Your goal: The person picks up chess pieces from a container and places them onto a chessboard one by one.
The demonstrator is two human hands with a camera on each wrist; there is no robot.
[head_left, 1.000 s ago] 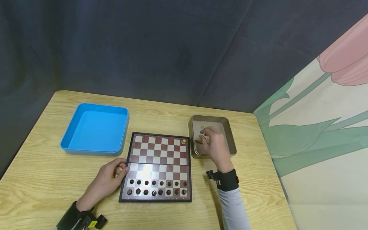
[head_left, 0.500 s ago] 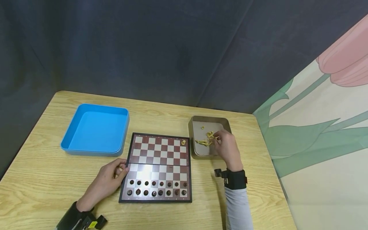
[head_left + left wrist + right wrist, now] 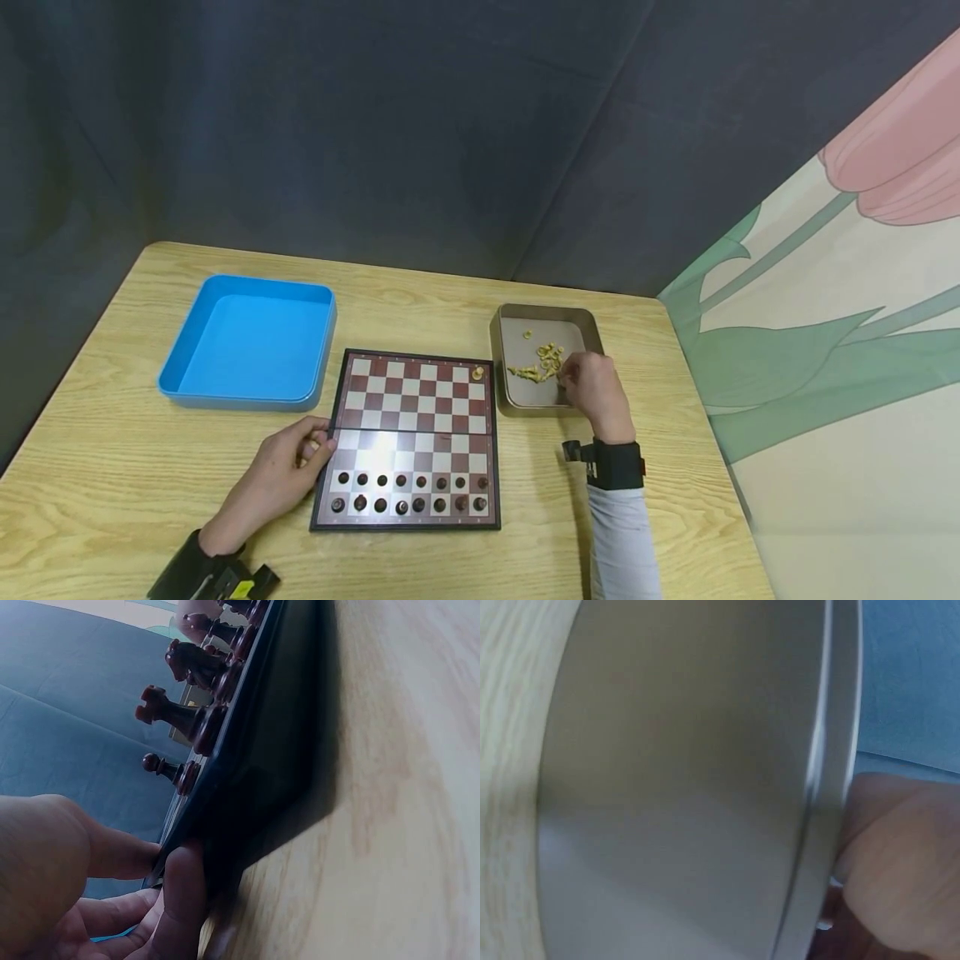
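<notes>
A folding chessboard (image 3: pixel 420 414) lies on the table with two rows of dark chess pieces on its near side. One gold chess piece (image 3: pixel 477 373) stands in its far right corner. My left hand (image 3: pixel 281 467) grips the board's left edge; the left wrist view shows thumb and fingers pinching it near a dark pawn (image 3: pixel 171 770) and rook (image 3: pixel 176 716). My right hand (image 3: pixel 598 396) reaches into a metal tin (image 3: pixel 497 367) at its near right side, fingertips beside a heap of gold chess pieces (image 3: pixel 551 357). The tin's wall hides those fingertips in the right wrist view.
A blue tray (image 3: pixel 255 342) stands at the back left of the wooden table (image 3: pixel 412 292). Behind the table hangs a dark curtain (image 3: pixel 337 142). A flower-patterned cloth (image 3: pixel 810 358) covers the right side.
My right hand has moved right and slightly nearer within the tin, uncovering more of the gold pieces. Within the last half second it has lowered slightly. The left hand keeps its place.
</notes>
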